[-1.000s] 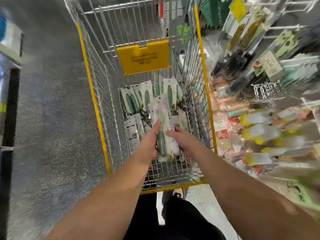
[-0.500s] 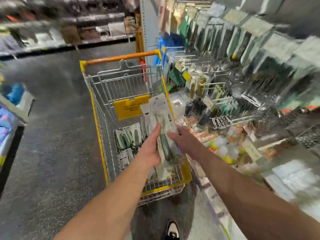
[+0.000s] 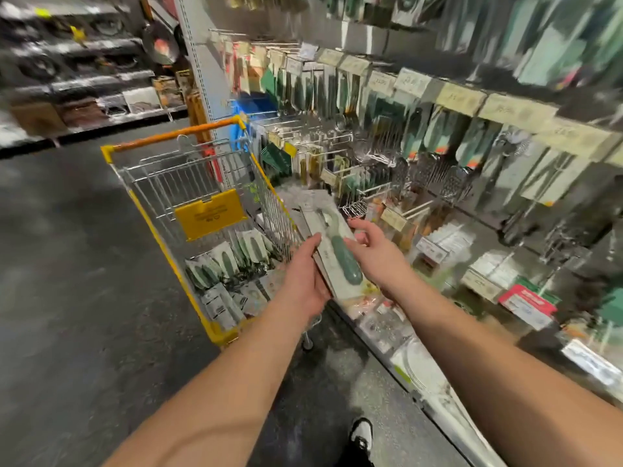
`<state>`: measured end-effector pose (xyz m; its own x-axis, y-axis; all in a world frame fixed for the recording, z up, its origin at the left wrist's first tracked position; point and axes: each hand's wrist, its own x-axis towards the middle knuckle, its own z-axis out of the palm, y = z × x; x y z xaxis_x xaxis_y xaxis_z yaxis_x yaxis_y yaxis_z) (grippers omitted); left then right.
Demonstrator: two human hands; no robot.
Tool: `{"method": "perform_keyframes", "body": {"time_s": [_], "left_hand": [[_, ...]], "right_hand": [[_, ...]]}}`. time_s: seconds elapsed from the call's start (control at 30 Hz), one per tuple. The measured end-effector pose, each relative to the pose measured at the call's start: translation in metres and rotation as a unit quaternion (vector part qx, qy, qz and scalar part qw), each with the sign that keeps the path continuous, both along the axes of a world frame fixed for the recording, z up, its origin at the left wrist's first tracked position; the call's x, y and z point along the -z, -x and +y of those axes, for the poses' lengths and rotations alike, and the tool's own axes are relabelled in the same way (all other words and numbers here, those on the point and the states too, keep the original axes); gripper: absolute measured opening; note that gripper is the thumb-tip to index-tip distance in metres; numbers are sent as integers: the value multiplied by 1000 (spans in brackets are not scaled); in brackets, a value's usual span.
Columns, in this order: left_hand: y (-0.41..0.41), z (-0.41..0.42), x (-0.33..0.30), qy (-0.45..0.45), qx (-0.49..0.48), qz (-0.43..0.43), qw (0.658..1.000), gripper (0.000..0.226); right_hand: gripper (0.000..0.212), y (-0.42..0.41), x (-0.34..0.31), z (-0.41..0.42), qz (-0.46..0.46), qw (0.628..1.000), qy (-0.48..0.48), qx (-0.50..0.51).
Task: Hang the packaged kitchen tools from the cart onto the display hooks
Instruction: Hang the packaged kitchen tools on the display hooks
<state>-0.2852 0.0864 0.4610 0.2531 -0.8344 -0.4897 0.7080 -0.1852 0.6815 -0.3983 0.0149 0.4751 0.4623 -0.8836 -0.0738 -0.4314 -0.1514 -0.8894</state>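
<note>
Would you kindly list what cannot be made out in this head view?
- Price tags: print lost to motion blur.
- Held package: how many cards are stacked is unclear; left hand covers their edge.
- Right hand: grip ambiguous, fingers behind package.
- Cart packages: labels too small.

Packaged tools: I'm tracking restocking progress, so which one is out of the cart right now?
The green-handled packaged tool held between left hand and right hand, beside the cart; the other packs lie inside.
</note>
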Motion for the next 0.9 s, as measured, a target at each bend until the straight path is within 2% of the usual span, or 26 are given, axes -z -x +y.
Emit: {"method": "perform_keyframes", "body": {"time_s": [0.1,0.2,0.37,0.43,0.5,0.63,0.73,0.83,0.9], "left_hand": [[44,19,-13,13,36,-17,999,26],[83,30,-28,43,66,-21,997,26],[147,54,-48,77,127,-15,989,27],[177,65,-53,101,153,-3,983,29],[213,76,-57,113,172,10,979,34],[301,101,-65,122,204,12,971,27],[372,123,-69,124,235,16,964,25],[442,148,-75,123,262,27,957,24],[483,162,-80,119,278,18,953,30]], "right_hand": [[27,45,-19,29,30,999,23,32],[35,88,-40,50,65,997,34,32],[72,168,-70,86,160,987,32,-9],[79,204,-74,98,189,981,33,3],[72,245,-76,109,185,982,15,40],[38,340,-82,149,111,990,-17,89],[36,414,-83,181,95,987,-5,130],[24,483,-91,216,53,983,-8,174],[22,523,-99,245,29,979,-10,199]]}}
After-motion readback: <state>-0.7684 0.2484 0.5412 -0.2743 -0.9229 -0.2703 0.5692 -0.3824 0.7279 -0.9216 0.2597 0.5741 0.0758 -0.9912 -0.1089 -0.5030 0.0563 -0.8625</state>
